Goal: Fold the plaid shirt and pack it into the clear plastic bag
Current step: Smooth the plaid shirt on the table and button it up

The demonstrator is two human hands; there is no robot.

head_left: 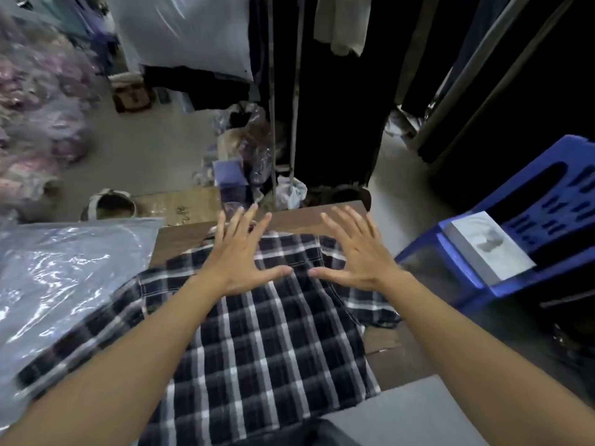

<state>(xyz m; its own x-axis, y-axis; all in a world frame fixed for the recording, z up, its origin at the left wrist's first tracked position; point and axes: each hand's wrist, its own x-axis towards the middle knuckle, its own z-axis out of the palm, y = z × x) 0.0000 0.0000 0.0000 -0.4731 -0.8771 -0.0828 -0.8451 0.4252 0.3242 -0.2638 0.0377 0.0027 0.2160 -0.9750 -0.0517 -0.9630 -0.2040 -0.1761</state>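
Item: plaid shirt point(273, 342), dark with white checks, lying spread on a brown counter point(296, 220); one sleeve trails left over the clear plastic bag point(64, 272), the other side hangs off toward the right edge. Left hand point(240, 252): fingers splayed wide, palm down over the upper part of the shirt, holding nothing; contact with the cloth cannot be told for sure. Right hand point(357, 252): likewise splayed and empty, just beside the left, thumbs nearly meeting. Clear plastic bag: flat and crinkled at the left of the counter, partly under the sleeve, nothing visibly inside. Progress, as judged: early; the shirt looks laid out and being smoothed, no clean fold apparent, sleeves unfolded, bagging not yet begun. Surroundings: blue plastic stool point(531, 226) at right, carrying a pale box point(486, 246).
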